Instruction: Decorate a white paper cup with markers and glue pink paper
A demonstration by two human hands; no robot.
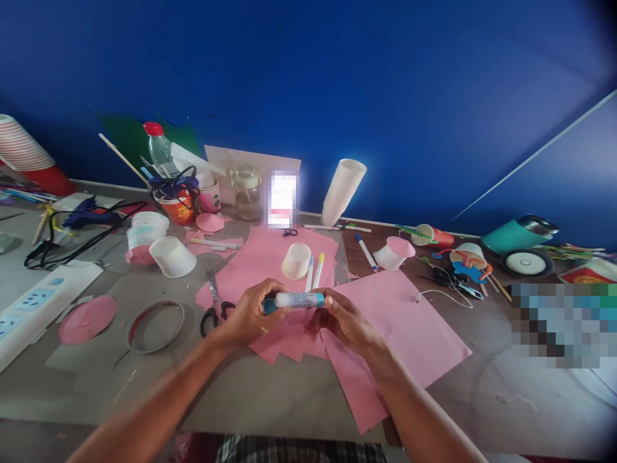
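Both my hands meet over pink paper (289, 344) in the middle of the table. My right hand (349, 318) grips the teal base end of a glue stick (301, 300), which lies level with its whitish end pointing left. Tucked in the fingers of my left hand (255, 312) is a teal cap (268, 307), off the stick; the thumb reaches the stick's whitish end. Just beyond stand a white paper cup (296, 260) and two markers (318, 271). Black-handled scissors (214, 305) lie beside my left hand.
A tape roll (155, 326), a pink paper cone (87, 319) and a power strip (48, 302) are at left. Stacked paper cups (343, 191) lean near the blue wall. At right are a cup with a pink top (395, 252), pliers (453, 280) and a teal flask (518, 235).
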